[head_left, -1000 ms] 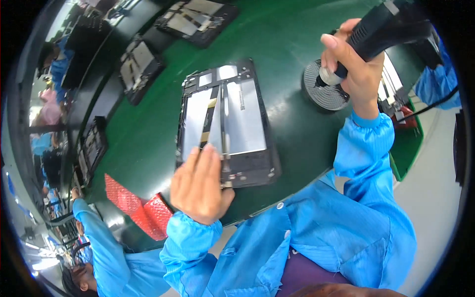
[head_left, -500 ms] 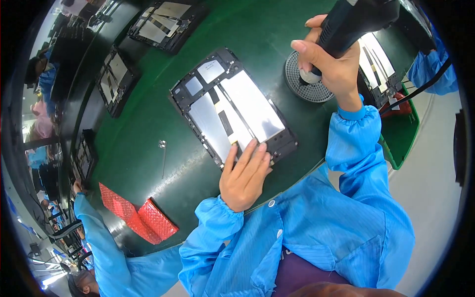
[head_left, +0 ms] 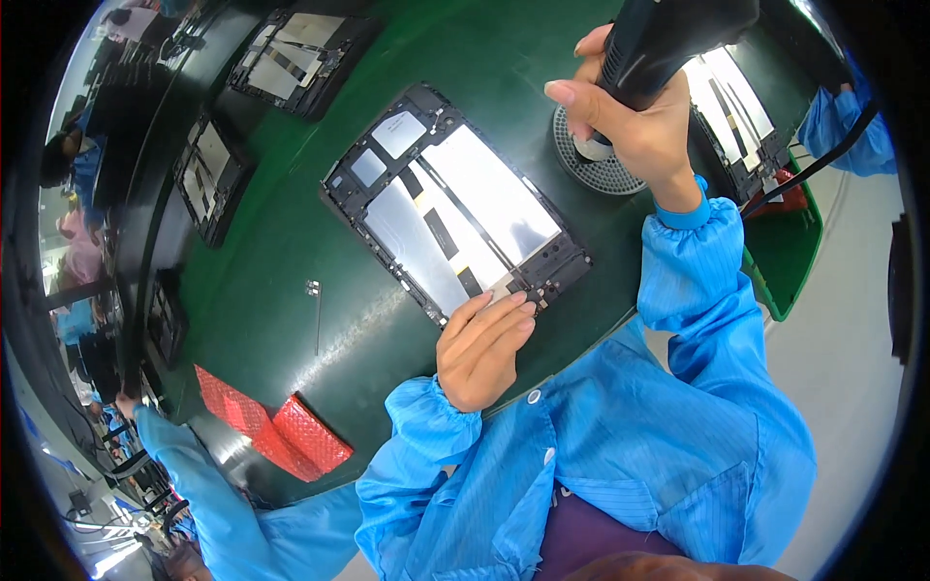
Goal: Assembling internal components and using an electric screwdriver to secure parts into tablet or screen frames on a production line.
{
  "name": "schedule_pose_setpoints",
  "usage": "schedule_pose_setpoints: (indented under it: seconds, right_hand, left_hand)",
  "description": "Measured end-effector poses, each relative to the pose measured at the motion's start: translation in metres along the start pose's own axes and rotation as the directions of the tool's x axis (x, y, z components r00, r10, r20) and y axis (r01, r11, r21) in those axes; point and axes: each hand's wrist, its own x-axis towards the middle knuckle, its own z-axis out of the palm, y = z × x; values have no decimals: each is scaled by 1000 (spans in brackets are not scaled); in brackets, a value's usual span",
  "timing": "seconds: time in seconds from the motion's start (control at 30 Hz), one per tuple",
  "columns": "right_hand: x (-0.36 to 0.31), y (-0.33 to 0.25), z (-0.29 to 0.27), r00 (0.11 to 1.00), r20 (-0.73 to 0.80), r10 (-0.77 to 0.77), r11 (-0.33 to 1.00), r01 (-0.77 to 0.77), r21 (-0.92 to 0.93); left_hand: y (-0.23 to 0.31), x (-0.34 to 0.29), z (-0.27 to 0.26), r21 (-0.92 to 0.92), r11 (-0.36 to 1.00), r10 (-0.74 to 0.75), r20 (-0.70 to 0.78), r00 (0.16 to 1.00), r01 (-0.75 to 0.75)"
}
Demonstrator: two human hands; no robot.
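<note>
An opened tablet lies at a slant on the green table, its silver battery plates and black frame bared. My left hand rests its stretched fingers on the tablet's near edge, beside a ribbon cable. Raised to the right of the tablet, my right hand is wrapped around the handle of a black vented hand tool, much like a hair dryer. The tool's upper end runs out of the picture. Behind that hand's fingertips is a round grey perforated disc, partly hidden.
A small part with a thin cable and red bubble-wrap pouches lie to the left. More opened tablets stand along the far left. Another tablet is by a green bin at right. A co-worker's sleeve reaches in lower left.
The tablet has turned slightly, and my left fingers sit closer to its near edge. My right hand and the black tool have shifted a little left. Tablets at far left have moved down-left.
</note>
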Motion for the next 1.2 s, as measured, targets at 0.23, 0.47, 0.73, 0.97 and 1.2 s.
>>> schedule_pose_setpoints:
  seconds: [0.23, 0.47, 0.73, 0.97, 1.2]
  right_hand:
    - [0, 2, 0, 997, 34, -65, 997, 67, -46]
    - [-4, -8, 14, 986, -36, 164, 986, -164, -1]
    - [2, -32, 15, 995, -9, -95, 992, 96, 81]
    - [13, -49, 69, 981, 138, -133, 978, 107, 180]
    - [22, -51, 116, 933, 312, -181, 973, 124, 194]
  left_hand:
    - [-1, 7, -1, 69, 997, 41, -35, 999, -39]
    - [-4, -6, -21, 56, 993, -86, -226, 970, 101]
    - [-49, -5, -72, -419, 643, -765, -299, 571, 642]
    - [-83, 10, -78, -233, 779, -625, -361, 692, 582]
    - [-90, 23, -81, -250, 746, -666, -290, 687, 617]
